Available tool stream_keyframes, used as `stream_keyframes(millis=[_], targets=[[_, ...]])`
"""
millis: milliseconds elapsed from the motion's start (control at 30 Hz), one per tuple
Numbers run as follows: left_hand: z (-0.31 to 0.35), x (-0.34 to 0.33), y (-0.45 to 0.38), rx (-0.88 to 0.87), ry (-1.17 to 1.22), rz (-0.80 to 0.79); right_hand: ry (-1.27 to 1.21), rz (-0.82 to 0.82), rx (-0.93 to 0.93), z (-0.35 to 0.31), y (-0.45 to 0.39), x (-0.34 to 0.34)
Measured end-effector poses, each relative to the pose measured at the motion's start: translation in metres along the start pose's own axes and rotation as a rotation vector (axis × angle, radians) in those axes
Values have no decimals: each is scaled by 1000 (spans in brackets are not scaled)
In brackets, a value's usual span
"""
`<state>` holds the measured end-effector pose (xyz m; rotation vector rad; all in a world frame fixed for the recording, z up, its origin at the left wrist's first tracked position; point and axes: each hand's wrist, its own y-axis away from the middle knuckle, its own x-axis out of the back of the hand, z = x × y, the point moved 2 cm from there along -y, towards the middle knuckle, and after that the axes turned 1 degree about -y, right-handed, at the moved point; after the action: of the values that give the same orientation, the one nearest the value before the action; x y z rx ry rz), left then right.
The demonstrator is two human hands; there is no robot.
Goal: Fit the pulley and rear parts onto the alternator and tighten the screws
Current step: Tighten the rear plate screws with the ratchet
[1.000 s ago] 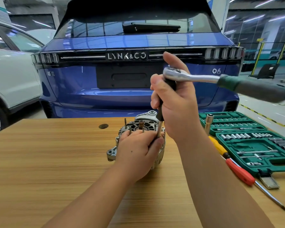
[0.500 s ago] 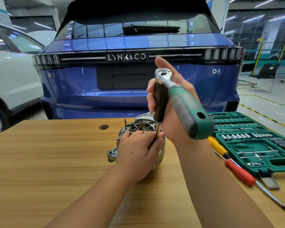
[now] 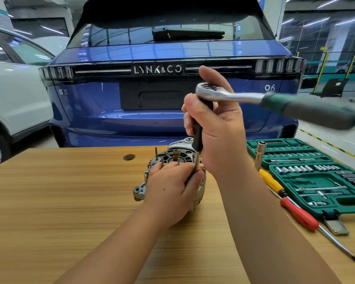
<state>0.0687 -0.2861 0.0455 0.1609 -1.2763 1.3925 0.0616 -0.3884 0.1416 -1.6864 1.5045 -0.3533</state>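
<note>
Ratchet (image 3: 230, 95) handle has swung back out to 3 o'clock from pointing at camera; right hand (image 3: 217, 130) grips the upright extension to keep it plumb, left hand (image 3: 172, 191) pinches its tip and steadies the alternator (image 3: 197, 199) mid-worktop (image 3: 59, 201) against torque.

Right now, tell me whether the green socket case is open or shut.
Open: the green socket case lies flat on the table, its rows of sockets exposed.

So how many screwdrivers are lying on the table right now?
2. The yellow-handled screwdriver and the red-handled screwdriver lie end to end beside the green socket case, right of the right hand's forearm. More may be hidden.
</note>
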Motion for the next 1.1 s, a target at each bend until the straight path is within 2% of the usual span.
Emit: stream_keyframes(millis=[200,400,500,633,700,767,833,900,1033,1100], targets=[[1,1,-1,12,-10,-7,-84,-33,-35,-4,-1,-2],[1,0,0,5,-11,-8,-322,-137,-196,1,-10,9],[1,0,0,0,2,25,-301,-55,-220,7,-7,7],[-1,-1,1,-22,-13,20,-19,111,-91,4,-4,6],[-1,-2,1,-27,-23,13,37,166,-100,3,-5,9],[-2,-2,0,-26,-19,16,-30,94,-189,2,-6,12],[-2,-2,0,-25,-9,28,-163,-48,-257,2,-5,14],[-2,-1,1,-26,-4,31,-232,-101,-212,2,-4,11],[-2,-2,0,-18,-19,19,-58,-8,46,5,-4,5],[-2,-2,0,-17,-24,13,-56,-33,39,6,-2,3]])
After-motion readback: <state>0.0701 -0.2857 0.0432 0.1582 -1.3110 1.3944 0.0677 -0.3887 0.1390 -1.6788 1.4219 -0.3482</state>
